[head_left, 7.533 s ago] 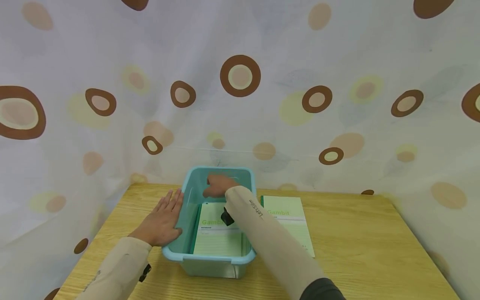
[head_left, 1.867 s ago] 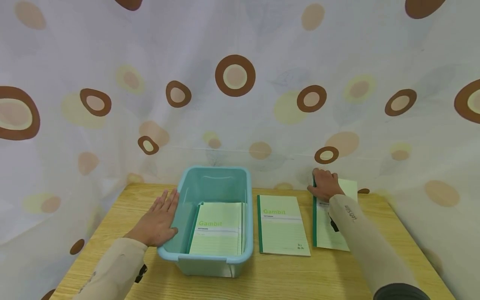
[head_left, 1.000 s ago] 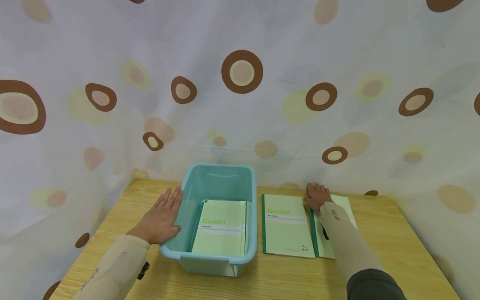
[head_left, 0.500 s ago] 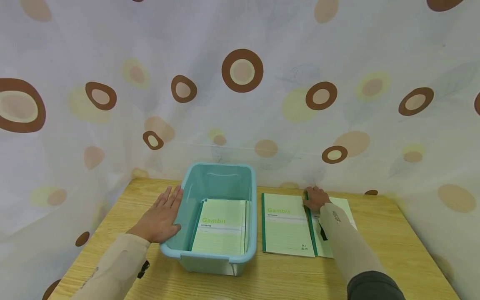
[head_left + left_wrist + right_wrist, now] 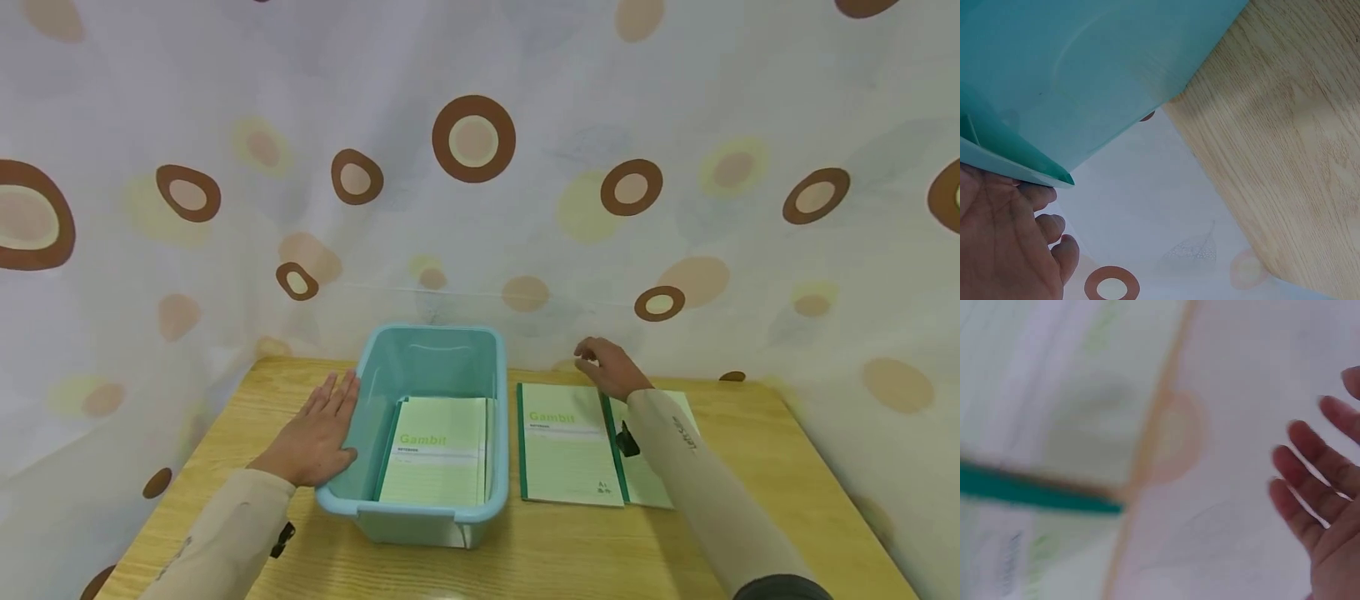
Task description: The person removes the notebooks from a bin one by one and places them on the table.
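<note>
A sleeve [image 5: 703, 482] partly hides one notebook [image 5: 643, 479], right fingers [image 5: 1300, 472] loose, left fingers [image 5: 348, 400] straight against the bin [image 5: 412, 530].

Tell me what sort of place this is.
Likely an indoor tabletop workspace, screened off: a wooden table with a spotted sheet behind it and at both sides, and a light-blue bin with notebooks inside.

Light wood-grain table [image 5: 765, 442], grain running mostly side to side. Whitish patterned cloth [image 5: 480, 237] behind table's far edge and along both sides, soft creases. Printed on cloth: brown rings [image 5: 473, 138] with pale centres, solid brown spots [image 5: 157, 482], faded peach blots [image 5: 693, 282], yellowish patches [image 5: 585, 208]. Faint grey leaf print [image 5: 1194, 249] in left wrist view.
</note>
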Demonstrator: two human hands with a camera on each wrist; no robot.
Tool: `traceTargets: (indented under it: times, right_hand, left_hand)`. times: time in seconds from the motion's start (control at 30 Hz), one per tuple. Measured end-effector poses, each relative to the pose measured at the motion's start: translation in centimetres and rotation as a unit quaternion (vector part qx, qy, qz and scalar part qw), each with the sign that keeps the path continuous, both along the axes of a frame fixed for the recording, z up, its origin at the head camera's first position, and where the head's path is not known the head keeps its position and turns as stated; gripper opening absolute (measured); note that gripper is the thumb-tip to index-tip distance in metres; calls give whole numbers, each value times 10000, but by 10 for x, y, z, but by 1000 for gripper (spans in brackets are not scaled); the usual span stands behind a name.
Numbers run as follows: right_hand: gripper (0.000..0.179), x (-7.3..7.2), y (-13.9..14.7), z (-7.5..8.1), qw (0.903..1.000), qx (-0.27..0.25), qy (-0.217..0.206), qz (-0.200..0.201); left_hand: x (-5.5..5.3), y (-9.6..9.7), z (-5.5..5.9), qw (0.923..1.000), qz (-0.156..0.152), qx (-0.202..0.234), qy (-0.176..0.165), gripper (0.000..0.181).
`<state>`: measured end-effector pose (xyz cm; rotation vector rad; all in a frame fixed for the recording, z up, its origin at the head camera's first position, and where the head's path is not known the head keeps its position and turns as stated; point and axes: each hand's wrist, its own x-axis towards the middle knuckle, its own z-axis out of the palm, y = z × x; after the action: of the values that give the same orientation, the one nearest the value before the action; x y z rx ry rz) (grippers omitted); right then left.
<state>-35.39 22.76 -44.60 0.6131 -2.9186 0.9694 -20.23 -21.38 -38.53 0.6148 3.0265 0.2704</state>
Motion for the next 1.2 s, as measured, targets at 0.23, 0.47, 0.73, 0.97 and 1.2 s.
traceTargets:
  times: [0.23, 0.47, 0.73, 0.97, 1.2]
  right_hand:
    - [29, 20, -50, 66, 9977, -260, 96, 616]
    - [38, 43, -113, 115, 9948, -149, -94, 1004]
    - [48, 50, -187, 131, 9900, 619, -374, 1212]
    - [52, 40, -228, 119, 9813, 1145, -968, 1204]
    - [64, 38, -250, 89, 9599, 1932, -1662, 1171]
  left_hand:
    - [1, 1, 2, 10000, 10, 19, -69, 80]
    - [1, 2, 3, 10000, 4, -18, -1, 79]
    - [0, 2, 3, 9999, 68, -101, -64, 80]
    - [-1, 1, 5, 9999, 55, -99, -53, 80]
    - [1, 1, 4, 9999, 33, -104, -76, 80]
